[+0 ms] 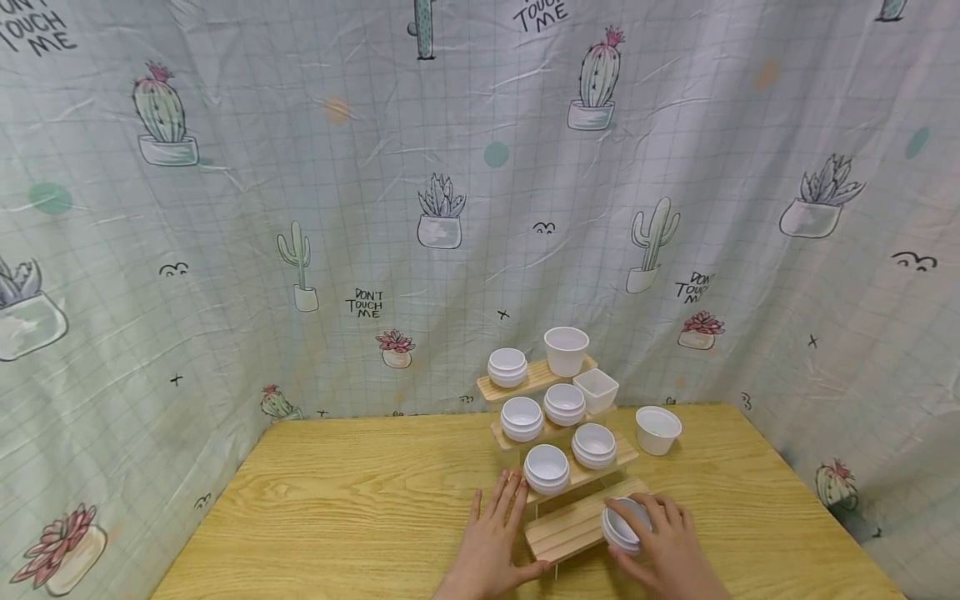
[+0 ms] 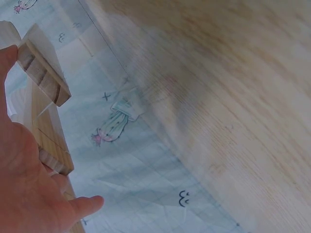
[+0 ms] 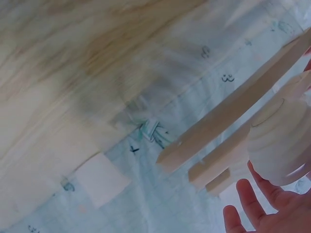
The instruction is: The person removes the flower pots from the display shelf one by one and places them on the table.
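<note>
A stepped wooden display stand [image 1: 562, 532] rises toward the back, with several small white ribbed pots on its planks. At the lowest plank's right end, my right hand [image 1: 663, 542] grips a white pot [image 1: 618, 527] with thumb and fingers. The same pot [image 3: 279, 141] shows at the right of the right wrist view. My left hand [image 1: 491, 542] lies along the stand's left end, fingers extended. In the left wrist view its fingers touch the end of a plank [image 2: 43, 70]. One white pot [image 1: 547, 468] sits just beyond those fingertips.
On the top plank are a taller white tapered pot [image 1: 566, 352] and a ribbed pot [image 1: 507, 367]. A square white pot [image 1: 597, 390] is one step down. Right of the stand, a white cup [image 1: 658, 431] stands on the wooden table [image 1: 360, 500]. A cactus-print curtain [image 1: 480, 275] hangs behind.
</note>
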A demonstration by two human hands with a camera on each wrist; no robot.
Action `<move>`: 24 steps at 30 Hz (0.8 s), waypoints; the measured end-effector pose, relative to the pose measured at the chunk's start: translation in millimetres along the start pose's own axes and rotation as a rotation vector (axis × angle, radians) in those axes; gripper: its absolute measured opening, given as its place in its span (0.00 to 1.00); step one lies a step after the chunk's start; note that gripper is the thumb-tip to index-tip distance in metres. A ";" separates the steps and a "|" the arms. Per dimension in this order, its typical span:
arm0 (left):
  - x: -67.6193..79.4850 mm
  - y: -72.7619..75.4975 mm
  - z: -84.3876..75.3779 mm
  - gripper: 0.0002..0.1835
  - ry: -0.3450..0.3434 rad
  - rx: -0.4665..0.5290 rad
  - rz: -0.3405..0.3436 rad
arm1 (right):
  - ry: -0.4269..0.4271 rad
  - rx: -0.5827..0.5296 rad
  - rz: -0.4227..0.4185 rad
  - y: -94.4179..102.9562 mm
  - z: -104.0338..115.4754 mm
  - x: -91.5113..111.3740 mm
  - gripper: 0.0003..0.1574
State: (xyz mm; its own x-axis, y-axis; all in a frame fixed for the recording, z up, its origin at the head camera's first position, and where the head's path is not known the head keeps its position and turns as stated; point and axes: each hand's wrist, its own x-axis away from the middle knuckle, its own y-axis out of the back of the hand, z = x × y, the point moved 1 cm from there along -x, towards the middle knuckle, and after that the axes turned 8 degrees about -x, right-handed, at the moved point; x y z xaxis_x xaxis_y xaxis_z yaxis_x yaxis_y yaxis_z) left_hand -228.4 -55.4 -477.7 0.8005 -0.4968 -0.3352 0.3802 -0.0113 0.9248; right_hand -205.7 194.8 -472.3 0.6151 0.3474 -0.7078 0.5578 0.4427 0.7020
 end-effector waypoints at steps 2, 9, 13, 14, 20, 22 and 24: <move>-0.1 0.2 0.2 0.53 0.001 0.003 0.007 | -0.016 0.002 0.004 1.9 -2.7 -0.1 0.36; -0.2 0.8 0.6 0.54 0.002 0.004 0.018 | -0.063 0.014 -0.004 8.0 -13.5 -1.1 0.39; 0.0 0.7 0.7 0.53 0.003 0.003 0.015 | -0.079 0.016 -0.018 10.7 -21.6 -1.2 0.41; 0.1 0.6 0.6 0.53 0.003 0.002 0.011 | -0.088 0.011 -0.018 11.1 -23.5 -1.2 0.41; -0.2 0.7 0.3 0.54 0.010 0.013 0.014 | -0.122 0.002 -0.028 12.1 -36.4 -1.1 0.40; -0.5 1.0 0.2 0.54 0.011 0.020 0.023 | -0.116 0.009 -0.040 12.6 -41.4 -1.4 0.40; -0.6 0.9 0.2 0.54 0.009 0.021 0.021 | -0.112 0.012 -0.051 13.0 -45.9 -2.4 0.39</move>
State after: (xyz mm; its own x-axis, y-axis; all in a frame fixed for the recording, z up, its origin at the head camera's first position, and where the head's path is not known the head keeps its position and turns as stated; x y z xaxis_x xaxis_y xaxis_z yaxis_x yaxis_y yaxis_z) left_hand -228.7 -55.2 -476.6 0.8122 -0.4894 -0.3175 0.3536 -0.0197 0.9352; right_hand -225.5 237.7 -465.1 0.6441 0.2298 -0.7296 0.5961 0.4469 0.6670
